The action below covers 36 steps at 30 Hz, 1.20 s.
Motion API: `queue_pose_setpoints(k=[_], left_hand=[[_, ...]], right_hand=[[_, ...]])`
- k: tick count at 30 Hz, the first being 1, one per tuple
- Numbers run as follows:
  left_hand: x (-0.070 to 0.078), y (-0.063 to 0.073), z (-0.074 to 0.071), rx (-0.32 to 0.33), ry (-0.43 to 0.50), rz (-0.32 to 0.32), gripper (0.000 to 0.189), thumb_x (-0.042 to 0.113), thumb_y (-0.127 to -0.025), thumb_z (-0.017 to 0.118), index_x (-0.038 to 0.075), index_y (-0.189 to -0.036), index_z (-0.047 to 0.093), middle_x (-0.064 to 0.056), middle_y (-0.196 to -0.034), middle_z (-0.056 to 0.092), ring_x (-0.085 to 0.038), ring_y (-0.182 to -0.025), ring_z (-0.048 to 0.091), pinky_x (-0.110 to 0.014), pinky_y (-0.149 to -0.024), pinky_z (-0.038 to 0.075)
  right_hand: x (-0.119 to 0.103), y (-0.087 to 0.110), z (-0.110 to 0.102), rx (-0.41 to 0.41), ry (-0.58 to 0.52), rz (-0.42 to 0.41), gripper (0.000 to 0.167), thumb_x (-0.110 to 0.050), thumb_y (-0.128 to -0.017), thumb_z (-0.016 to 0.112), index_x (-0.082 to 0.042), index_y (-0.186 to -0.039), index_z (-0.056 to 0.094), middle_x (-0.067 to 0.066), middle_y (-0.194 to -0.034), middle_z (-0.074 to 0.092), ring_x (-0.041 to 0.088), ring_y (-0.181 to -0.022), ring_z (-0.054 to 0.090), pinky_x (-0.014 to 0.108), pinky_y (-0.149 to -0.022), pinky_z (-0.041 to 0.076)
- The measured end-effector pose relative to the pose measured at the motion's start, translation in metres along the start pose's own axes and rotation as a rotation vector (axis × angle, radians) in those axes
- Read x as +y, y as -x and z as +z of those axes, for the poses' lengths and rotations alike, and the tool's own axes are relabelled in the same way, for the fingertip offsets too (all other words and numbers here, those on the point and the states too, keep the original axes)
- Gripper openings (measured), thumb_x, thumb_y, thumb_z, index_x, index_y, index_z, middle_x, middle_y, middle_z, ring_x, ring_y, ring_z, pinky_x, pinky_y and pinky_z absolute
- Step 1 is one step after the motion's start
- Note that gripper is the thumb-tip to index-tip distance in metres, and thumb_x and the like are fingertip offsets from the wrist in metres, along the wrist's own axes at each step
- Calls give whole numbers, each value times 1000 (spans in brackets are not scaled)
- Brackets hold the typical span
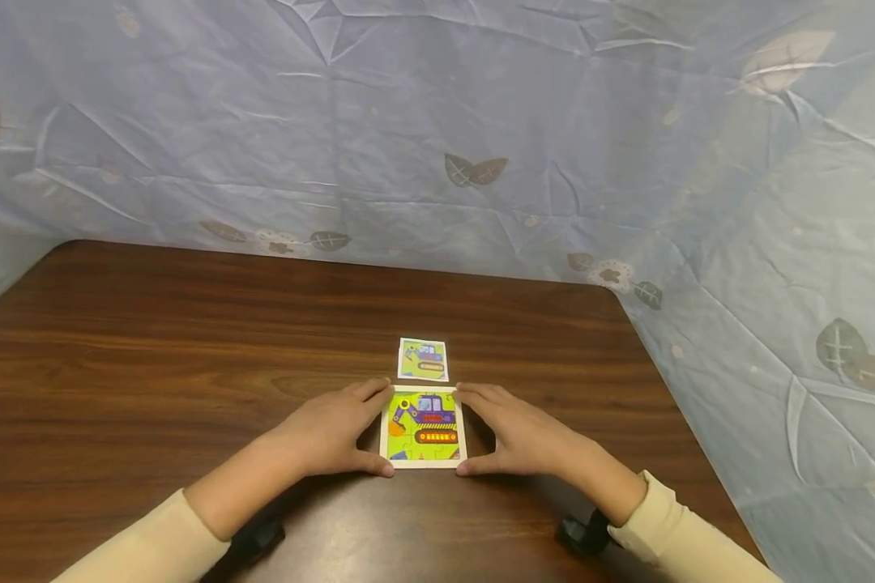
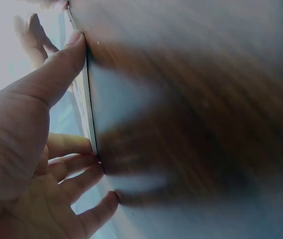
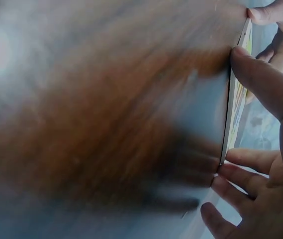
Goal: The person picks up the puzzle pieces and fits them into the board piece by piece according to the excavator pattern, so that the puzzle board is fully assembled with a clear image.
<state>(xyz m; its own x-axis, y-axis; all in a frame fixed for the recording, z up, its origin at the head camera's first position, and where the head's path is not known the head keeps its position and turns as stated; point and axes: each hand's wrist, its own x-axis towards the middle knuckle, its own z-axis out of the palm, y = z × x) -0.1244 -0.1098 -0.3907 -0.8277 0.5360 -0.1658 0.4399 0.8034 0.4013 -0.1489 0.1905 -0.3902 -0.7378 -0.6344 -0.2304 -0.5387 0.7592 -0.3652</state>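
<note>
A square jigsaw puzzle (image 1: pixel 424 411) in a pale frame lies on the brown table, its picture a purple excavator on green. My left hand (image 1: pixel 326 433) holds its left side, thumb at the near corner and fingertips at the far one. On the opposite side my right hand (image 1: pixel 523 433) grips it the same way. In the left wrist view the thin edge of the frame (image 2: pixel 88 107) runs between thumb and fingers. The right wrist view likewise has the puzzle's edge (image 3: pixel 227 129) between thumb and fingertips, low over the tabletop.
Just beyond the puzzle lies a small white-bordered card (image 1: pixel 423 361) with the same excavator picture. The wood-grain table (image 1: pixel 189 340) ends at a pale leaf-patterned cloth (image 1: pixel 408 121), which hangs behind it and along the right. A dark device (image 1: pixel 583 534) sits under the right wrist.
</note>
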Motion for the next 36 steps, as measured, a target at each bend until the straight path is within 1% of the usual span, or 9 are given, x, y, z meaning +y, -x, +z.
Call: queue_pose_setpoints(k=[4, 7, 12, 16, 22, 30, 31, 33, 36], left_hand=[[-7, -4, 0, 26, -20, 0, 109, 66, -80, 81, 2, -159, 42, -18, -167, 41, -41, -150, 47, -61, -115, 47], [-12, -9, 1, 41, -19, -1, 108, 65, -81, 81, 2, -159, 41, -18, -167, 40, -41, -150, 46, -60, -115, 47], [-17, -16, 6, 26, 16, -12, 108, 63, -82, 81, 2, -161, 38, -18, -169, 37, -40, -154, 41, -59, -119, 43], [-17, -18, 8, 9, 35, -19, 108, 62, -83, 81, 3, -162, 37, -18, -170, 35, -40, -155, 39, -59, -121, 42], [-17, -18, 8, 5, 39, -22, 108, 62, -83, 81, 2, -162, 37, -19, -170, 34, -39, -155, 40, -59, -121, 42], [-19, -18, 9, -3, 78, 19, 112, 61, -84, 81, -2, -163, 31, -21, -173, 26, -41, -158, 34, -59, -124, 38], [-20, -17, 10, -5, 82, 27, 114, 63, -84, 80, -2, -163, 30, -21, -173, 24, -41, -159, 31, -59, -125, 37], [-21, -16, 10, -7, 97, 36, 119, 66, -83, 79, -2, -164, 26, -22, -175, 18, -42, -161, 24, -61, -126, 34], [-27, -11, 6, 36, 90, 41, 124, 72, -82, 76, 2, -167, 19, -23, -176, 13, -44, -163, 15, -65, -125, 33]], right_hand=[[1, -10, -4, 0, 34, 5, 103, -67, -81, 80, -14, -160, 42, 7, -168, 40, 31, -155, 39, 55, -120, 45], [5, -17, -7, 10, 57, -2, 102, -67, -80, 81, -15, -159, 44, 6, -167, 42, 30, -154, 41, 53, -120, 45], [13, -24, -4, 15, 44, -17, 101, -68, -79, 82, -15, -157, 46, 7, -166, 43, 29, -154, 41, 53, -121, 44], [18, -26, 0, 18, 36, -24, 100, -68, -78, 82, -15, -156, 48, 6, -165, 44, 28, -153, 42, 52, -120, 45], [18, -29, 0, 8, 54, -34, 100, -69, -79, 81, -15, -156, 47, 7, -165, 44, 29, -153, 42, 52, -120, 46], [15, -25, -2, -8, 82, -30, 103, -71, -81, 77, -14, -160, 41, 10, -165, 41, 36, -153, 42, 57, -120, 45], [16, -24, -3, -8, 76, -29, 105, -71, -81, 77, -14, -161, 39, 11, -166, 40, 36, -153, 41, 58, -121, 43], [18, -22, -6, 2, 60, -31, 107, -72, -82, 76, -15, -163, 35, 13, -168, 36, 36, -155, 38, 61, -125, 35], [24, -16, -14, 66, 61, -30, 105, -70, -85, 74, -15, -165, 32, 16, -172, 30, 38, -159, 31, 67, -129, 21]])
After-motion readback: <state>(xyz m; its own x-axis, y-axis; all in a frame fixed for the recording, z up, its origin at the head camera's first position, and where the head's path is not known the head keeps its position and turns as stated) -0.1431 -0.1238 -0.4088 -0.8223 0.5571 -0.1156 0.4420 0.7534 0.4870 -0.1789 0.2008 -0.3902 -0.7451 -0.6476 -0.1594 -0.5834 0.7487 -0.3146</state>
